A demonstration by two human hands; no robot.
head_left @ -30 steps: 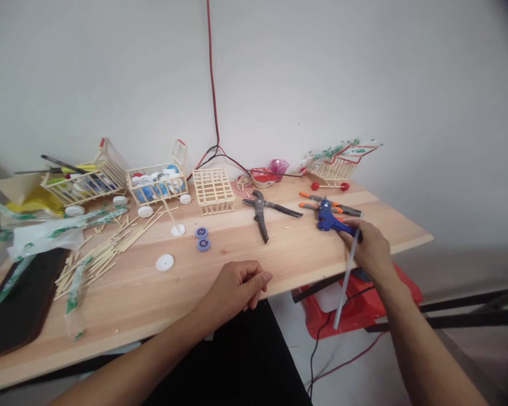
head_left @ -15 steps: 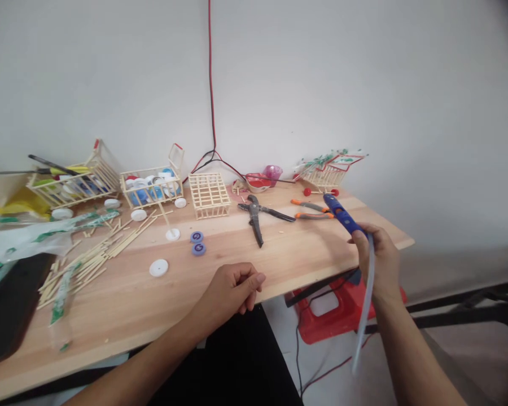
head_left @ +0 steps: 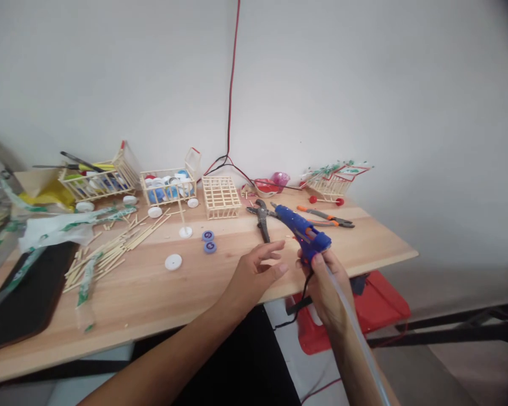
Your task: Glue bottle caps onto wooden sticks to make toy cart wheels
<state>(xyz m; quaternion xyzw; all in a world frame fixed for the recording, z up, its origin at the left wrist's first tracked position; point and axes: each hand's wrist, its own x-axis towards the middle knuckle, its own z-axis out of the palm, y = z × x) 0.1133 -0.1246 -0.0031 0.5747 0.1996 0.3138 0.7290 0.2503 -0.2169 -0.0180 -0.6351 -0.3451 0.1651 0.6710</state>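
1. The right hand (head_left: 329,279) was grasping the blue plastic glue gun (head_left: 300,227) by its handle, fingers wrapped around it. The gun was held up over the front right part of the pale wooden counter (head_left: 152,299), its nozzle slanting toward the upper left.

2. A long translucent glue stick (head_left: 354,324) stuck out of the gun's rear and ran back along the right forearm, while a thin black cord (head_left: 307,282) hung below the handle.

3. The left hand (head_left: 256,276) was released, its fingers parted and slightly bent, near the gun but apart from it (the thumb pointed its way).

4. Beyond the left hand, the dark grey metal pliers (head_left: 262,223) lay on the counter, partly hidden by the gun. The pliers with orange-and-grey handles (head_left: 322,214) lay just behind the gun, to the right.

5. A low latticed box of pale wooden sticks (head_left: 220,197) stood at the back, left of the dark pliers. Beside it was a wooden-stick cart filled with blue and white caps (head_left: 172,199).

6. Two round purple-blue caps (head_left: 209,241) sat touching in front of the box, and a flat white disc (head_left: 173,262) lay nearer the front edge.
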